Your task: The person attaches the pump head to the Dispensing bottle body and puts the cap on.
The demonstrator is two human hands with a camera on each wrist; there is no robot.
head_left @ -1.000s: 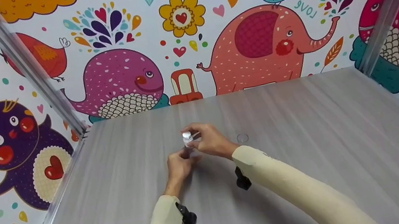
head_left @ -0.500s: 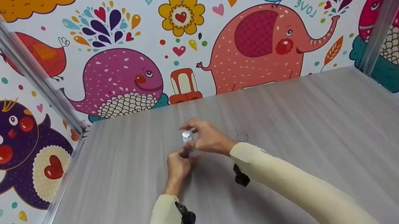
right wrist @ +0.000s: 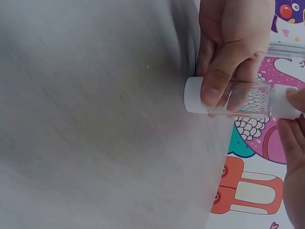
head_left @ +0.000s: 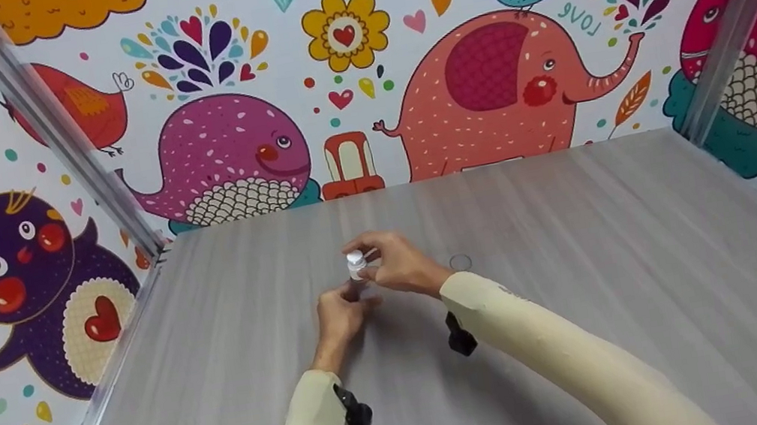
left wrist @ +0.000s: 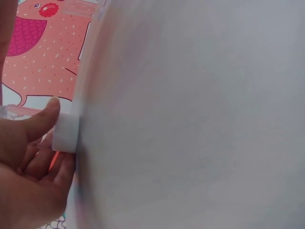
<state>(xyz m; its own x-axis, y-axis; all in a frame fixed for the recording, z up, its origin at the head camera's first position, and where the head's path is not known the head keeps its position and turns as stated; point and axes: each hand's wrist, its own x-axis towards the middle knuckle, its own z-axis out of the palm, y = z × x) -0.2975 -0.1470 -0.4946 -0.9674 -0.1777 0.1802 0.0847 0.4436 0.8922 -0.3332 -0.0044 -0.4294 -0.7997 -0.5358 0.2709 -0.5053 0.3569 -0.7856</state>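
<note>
A small clear bottle (right wrist: 259, 100) stands upright near the middle of the table, with a white base (right wrist: 193, 95) and a white top (head_left: 354, 257). My left hand (head_left: 342, 317) grips it low down, thumb and fingers around the base and clear body. In the left wrist view, that hand (left wrist: 28, 162) shows beside the white base (left wrist: 66, 133). My right hand (head_left: 398, 266) pinches the bottle's upper end between thumb and fingers. At the right wrist view's edge, the right hand (right wrist: 295, 157) is partly cut off. Whether anything is inside the bottle is unclear.
A thin, clear round piece (head_left: 460, 262) lies on the grey wood-grain table (head_left: 582, 249), just right of my right hand. Behind stands a wall printed with cartoon animals (head_left: 485, 97). Metal posts (head_left: 56, 142) rise at both back corners.
Half a second ago my right fingers were spread wider around the bottle's top; now they have closed in on it again. The left hand and the clear round piece stay in place.
</note>
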